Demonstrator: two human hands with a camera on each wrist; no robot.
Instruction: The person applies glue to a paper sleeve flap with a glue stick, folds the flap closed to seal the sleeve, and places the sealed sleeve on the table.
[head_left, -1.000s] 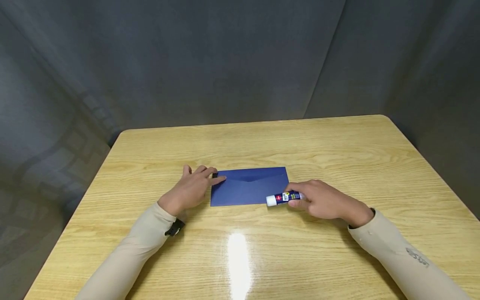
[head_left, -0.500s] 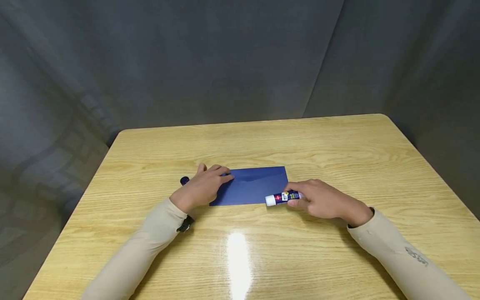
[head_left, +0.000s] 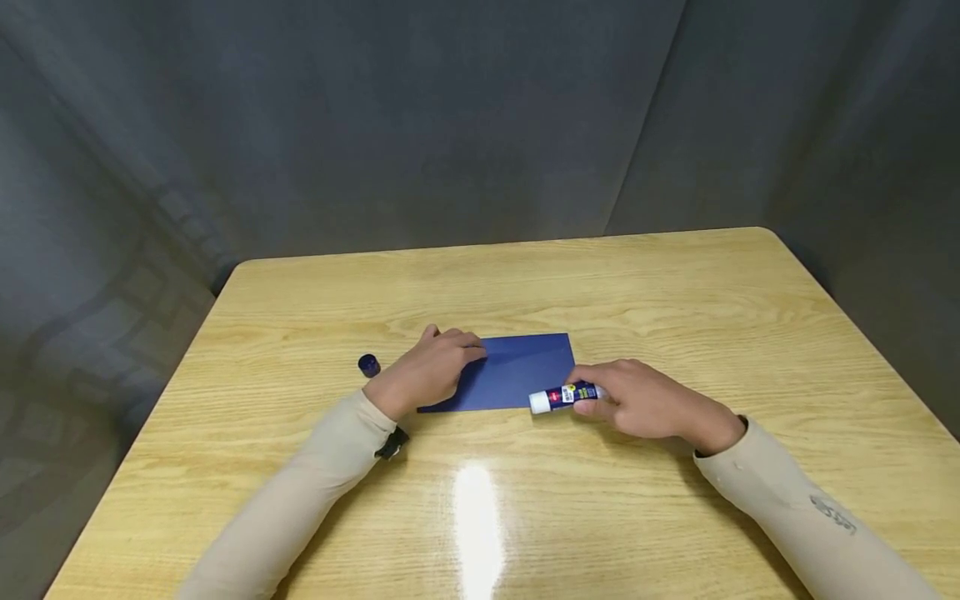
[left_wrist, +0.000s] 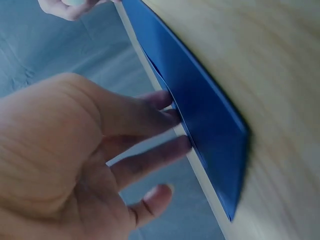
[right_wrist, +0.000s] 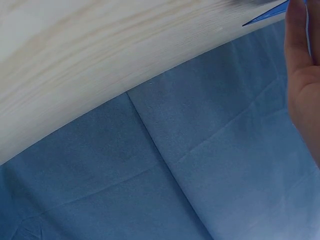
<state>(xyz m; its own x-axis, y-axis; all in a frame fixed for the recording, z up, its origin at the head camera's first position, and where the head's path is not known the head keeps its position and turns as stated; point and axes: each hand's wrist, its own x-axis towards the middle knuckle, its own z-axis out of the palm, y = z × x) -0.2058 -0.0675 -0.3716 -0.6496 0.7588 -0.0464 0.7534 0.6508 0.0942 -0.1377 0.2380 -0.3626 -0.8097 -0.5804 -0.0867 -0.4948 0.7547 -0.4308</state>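
Observation:
A dark blue envelope lies flat on the wooden table, its flap side up. My left hand reaches across its left part, fingertips on the flap area near the far edge. In the left wrist view, the fingers of that hand touch the envelope along the flap's edge, thumb held apart. My right hand grips a glue stick, blue with a white end, over the envelope's near right corner. Left of my left hand stands the dark blue glue stick cap.
The wooden table has a rounded far edge, with a grey curtain behind it. A bright reflection shows on the near table surface.
My left hand has slid right along the envelope's flap, from its left corner toward the middle, uncovering the cap. The right hand and glue stick have stayed nearly still.

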